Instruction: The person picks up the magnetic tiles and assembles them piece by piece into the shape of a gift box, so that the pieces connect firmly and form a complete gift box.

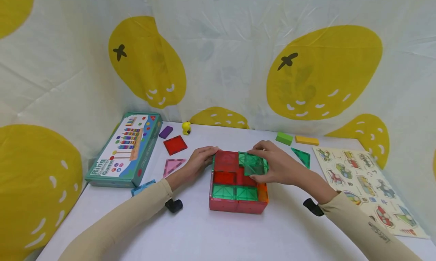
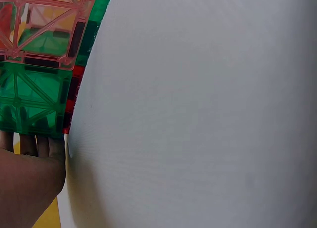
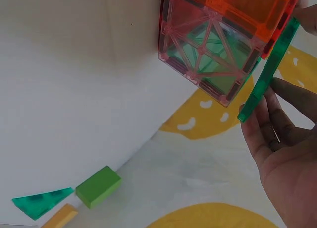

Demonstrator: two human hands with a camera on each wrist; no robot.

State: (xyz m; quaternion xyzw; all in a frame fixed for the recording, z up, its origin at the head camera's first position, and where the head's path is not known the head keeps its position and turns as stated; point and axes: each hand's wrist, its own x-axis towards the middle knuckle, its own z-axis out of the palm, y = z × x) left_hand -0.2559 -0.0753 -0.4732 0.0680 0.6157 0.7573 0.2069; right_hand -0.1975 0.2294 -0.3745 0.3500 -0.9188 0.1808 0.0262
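Note:
A low box of translucent magnetic tiles stands on the table, with pink-red front walls and red and green squares on top. My right hand pinches a green square magnetic tile over the box's far right part. In the right wrist view that tile is seen edge-on between thumb and fingers, tilted at the box's top. My left hand touches the box's far left corner with extended fingers. From the left wrist, the fingers go partly out of sight behind a green wall tile.
Left of the box lie a red square tile, a pink triangle tile, a blue tile and a ring game box. Behind right are a green triangle tile, a green block and a yellow block. A picture puzzle board lies right.

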